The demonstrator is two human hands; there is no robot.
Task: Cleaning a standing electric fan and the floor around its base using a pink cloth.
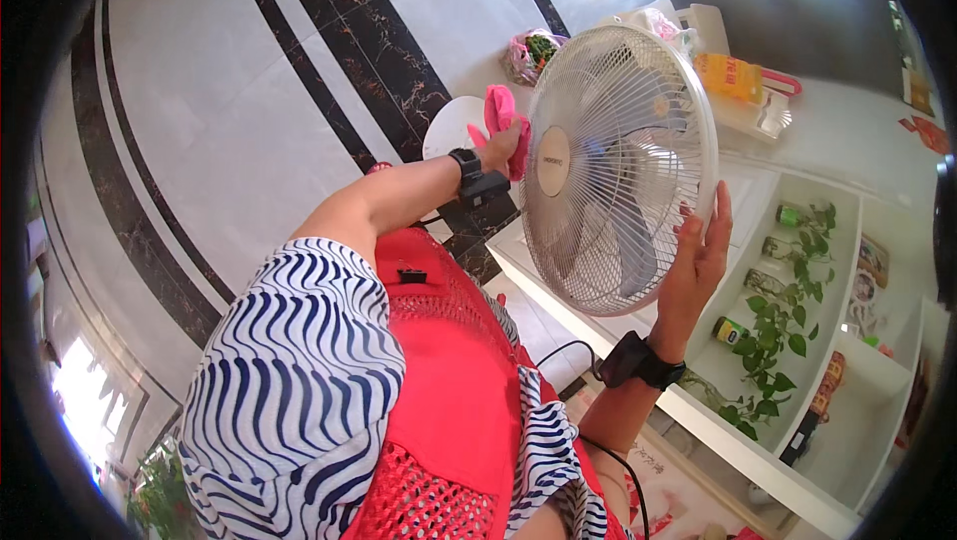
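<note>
A white electric fan head (617, 166) fills the space before me, its wire guard around grey blades and a pale round badge at the centre. My left hand (502, 147) holds a bright pink cloth (499, 110) against or very close to the guard's left side. On the opposite side, my right hand (695, 263) grips the guard's pale outer rim (709, 166), some fingers showing through the wires. Each wrist wears a dark strapped device, and a black cable runs from the one on the right.
White cabinet shelving (777, 465) at right holds glass jars and a trailing pothos (766, 345). Beyond the fan lie a yellow packet (729, 76) and a bag of greens (532, 55). A round white top (447, 127) stands behind my left hand. Dark-banded floor tiles (209, 106) spread leftward.
</note>
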